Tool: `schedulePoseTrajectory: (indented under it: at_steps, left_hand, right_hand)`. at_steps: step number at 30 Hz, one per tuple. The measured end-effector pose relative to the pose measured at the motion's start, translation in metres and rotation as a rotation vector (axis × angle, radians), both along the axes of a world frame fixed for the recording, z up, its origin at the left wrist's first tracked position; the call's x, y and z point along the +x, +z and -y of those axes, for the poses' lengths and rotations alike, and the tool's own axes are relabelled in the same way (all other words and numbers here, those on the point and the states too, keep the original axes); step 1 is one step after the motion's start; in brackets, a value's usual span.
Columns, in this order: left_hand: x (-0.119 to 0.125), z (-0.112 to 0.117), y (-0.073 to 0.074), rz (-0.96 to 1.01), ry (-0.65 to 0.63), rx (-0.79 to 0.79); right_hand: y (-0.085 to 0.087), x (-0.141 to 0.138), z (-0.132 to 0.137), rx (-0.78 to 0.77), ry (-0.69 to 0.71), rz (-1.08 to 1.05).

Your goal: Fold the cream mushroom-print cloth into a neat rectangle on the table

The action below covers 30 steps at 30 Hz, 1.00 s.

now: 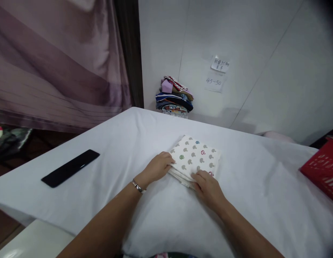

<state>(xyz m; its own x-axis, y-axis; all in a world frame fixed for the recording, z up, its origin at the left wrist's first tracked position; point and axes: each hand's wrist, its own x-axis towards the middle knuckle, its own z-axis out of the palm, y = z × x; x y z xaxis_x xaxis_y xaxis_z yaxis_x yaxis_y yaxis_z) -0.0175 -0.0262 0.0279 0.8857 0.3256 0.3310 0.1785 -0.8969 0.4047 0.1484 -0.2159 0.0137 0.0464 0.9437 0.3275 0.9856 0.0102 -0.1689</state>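
Note:
A folded white cloth (193,154) printed with small grey, green, blue and red mushroom shapes lies on the white-covered table (115,143). My left hand (159,165), with a bracelet at the wrist, grips the cloth's near left corner, fingertips on top. At its near right corner my right hand (208,186) pinches the folded edge, thumb toward the near side. Several layers show along the near edge between my hands. Both thumbs are partly hidden. What kind of cloth item it is cannot be made out.
A flat black slab (71,168) lies on the table's left. A red printed bag or box (324,168) stands at the right edge. Beyond the far edge is a stack of folded clothes (174,95) by the wall, which bears paper notes (215,82). A pink curtain (61,64) hangs left.

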Motion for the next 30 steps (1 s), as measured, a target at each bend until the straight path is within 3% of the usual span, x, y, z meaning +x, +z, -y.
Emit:
schedulePoseTrajectory:
  at_steps: [5,10,20,30]
  left_hand:
    - [0.0,0.001,0.002,0.036,0.042,0.006]
    - [-0.006,0.002,0.005,0.06,-0.014,-0.041]
    - [0.0,-0.002,-0.004,0.089,-0.002,-0.003]
    - [0.004,0.004,0.006,0.096,0.039,-0.008]
  right_hand:
    - [-0.002,0.0,0.0,-0.003,0.01,-0.013]
    - [-0.002,-0.002,-0.002,0.002,-0.003,-0.091]
    - [-0.007,-0.003,-0.005,0.089,0.001,-0.055]
    - [-0.009,-0.005,-0.008,-0.012,-0.01,-0.016]
